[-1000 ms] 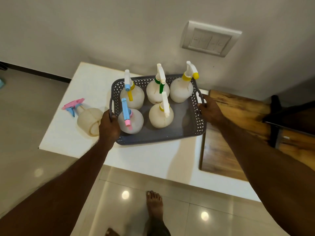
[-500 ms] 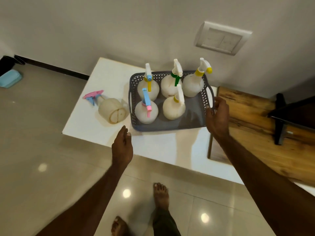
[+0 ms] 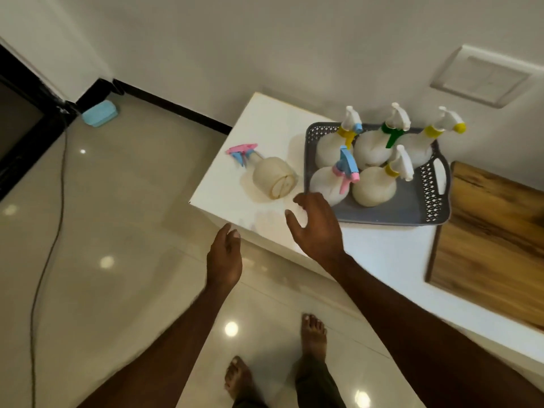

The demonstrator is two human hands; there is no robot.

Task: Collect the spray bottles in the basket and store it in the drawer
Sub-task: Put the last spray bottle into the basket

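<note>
White plastic, the last spray bottle (image 3: 272, 179) lies just beyond the right hand (image 3: 316, 228), grip spread; left hand (image 3: 224, 256) loose, empty. Next: grasp it, drop into basket (image 3: 424, 207).

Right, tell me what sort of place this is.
Probably a room in a home. A polished tiled floor, a wall switch plate and a low white table against the wall holding a grey basket of spray bottles suggest it. The person's foot is bare.
</note>
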